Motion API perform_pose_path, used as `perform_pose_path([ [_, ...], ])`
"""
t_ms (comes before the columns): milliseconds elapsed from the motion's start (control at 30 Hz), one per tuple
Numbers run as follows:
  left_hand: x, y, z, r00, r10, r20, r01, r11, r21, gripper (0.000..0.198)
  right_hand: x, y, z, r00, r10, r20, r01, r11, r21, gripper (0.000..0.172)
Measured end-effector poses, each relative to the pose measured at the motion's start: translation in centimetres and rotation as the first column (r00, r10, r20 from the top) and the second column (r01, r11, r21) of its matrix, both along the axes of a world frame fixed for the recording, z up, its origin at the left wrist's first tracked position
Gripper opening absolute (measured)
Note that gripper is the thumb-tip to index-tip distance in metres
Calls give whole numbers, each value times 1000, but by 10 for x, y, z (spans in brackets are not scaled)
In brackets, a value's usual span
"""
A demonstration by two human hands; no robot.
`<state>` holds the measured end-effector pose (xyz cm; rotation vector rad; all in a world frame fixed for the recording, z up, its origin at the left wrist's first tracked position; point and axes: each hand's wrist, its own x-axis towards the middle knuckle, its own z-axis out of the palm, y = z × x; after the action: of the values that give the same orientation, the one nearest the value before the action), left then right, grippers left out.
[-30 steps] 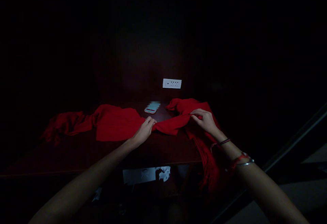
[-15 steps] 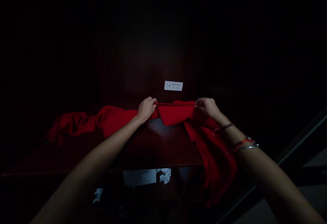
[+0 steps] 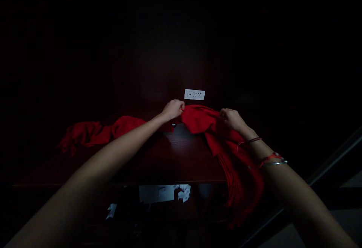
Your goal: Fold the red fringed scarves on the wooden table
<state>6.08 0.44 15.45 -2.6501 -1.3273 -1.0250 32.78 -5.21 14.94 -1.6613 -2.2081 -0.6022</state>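
A long red cloth [image 3: 198,119] spans the gap between my two hands. My left hand [image 3: 174,109] is closed on its edge, just below the wall socket. My right hand [image 3: 232,119] pinches the same cloth farther right, the wrist wearing bracelets. From there the cloth drapes down over the table's right front corner in long folds. More red fabric [image 3: 92,132] lies crumpled on the left of the dark table [image 3: 181,165]; whether it is the same piece, my left forearm hides.
A white socket plate [image 3: 194,94] is fixed on the dark wall behind the table. Beneath the tabletop are white papers [image 3: 157,194] and a small white scrap [image 3: 111,211]. A dark slanted frame [image 3: 336,157] runs along the right. The surroundings are very dim.
My left hand has moved right and slightly up, nearer my right hand. The stretched cloth edge between them has gone slack and bulges upward. My right hand has barely moved.
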Motion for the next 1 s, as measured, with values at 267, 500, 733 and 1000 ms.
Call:
perform_pose_path([
  [267,2,-5,-2,999,-39,-38,42,996,74,18,-1,-1,-3,995,-44,-85,44,999,-7,14],
  [500,-3,-48,-46,958,-258,-126,241,961,-135,11,1,-29,-22,987,132,-88,-146,974,-171,14],
  [733,-18,-77,-83,672,-725,-153,396,525,-753,13,7,-59,-67,961,272,-60,-254,770,-586,28],
  [1000,-12,6,-89,828,-362,-428,180,895,-408,31,-16,-9,-34,984,160,75,-138,962,-235,28],
])
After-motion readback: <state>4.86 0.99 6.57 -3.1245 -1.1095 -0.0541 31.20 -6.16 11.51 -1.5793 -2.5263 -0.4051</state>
